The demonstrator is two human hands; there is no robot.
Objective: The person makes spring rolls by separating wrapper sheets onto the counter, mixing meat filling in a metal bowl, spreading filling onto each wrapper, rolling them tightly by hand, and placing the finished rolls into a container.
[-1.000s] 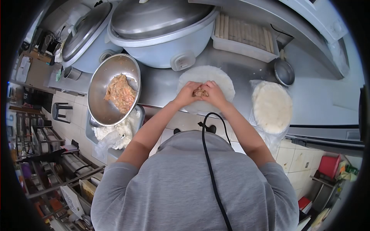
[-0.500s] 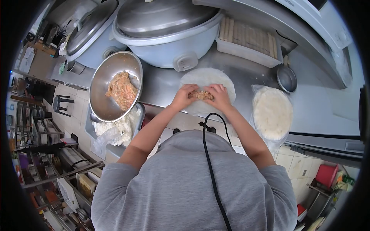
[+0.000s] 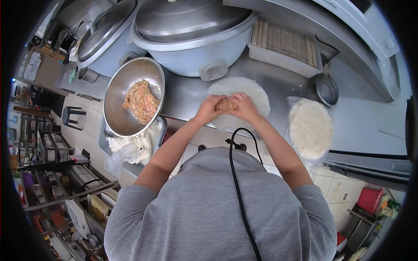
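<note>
White and thin, a round sheet (image 3: 257, 93) lies on the steel worktop (image 3: 185, 98). Above it, a lump of chunky filling (image 3: 227, 105) is cupped between the left hand (image 3: 210, 108) and the right hand (image 3: 246, 108). Their curled fingers hide its ends, and I can't tell whether it touches the sheet. Left of them, a metal bowl (image 3: 116, 93) of similar mixture (image 3: 141, 102) overlaps some white stuff (image 3: 137, 144) I can't make out. The large cooker (image 3: 187, 54) is cut off at the top.
</note>
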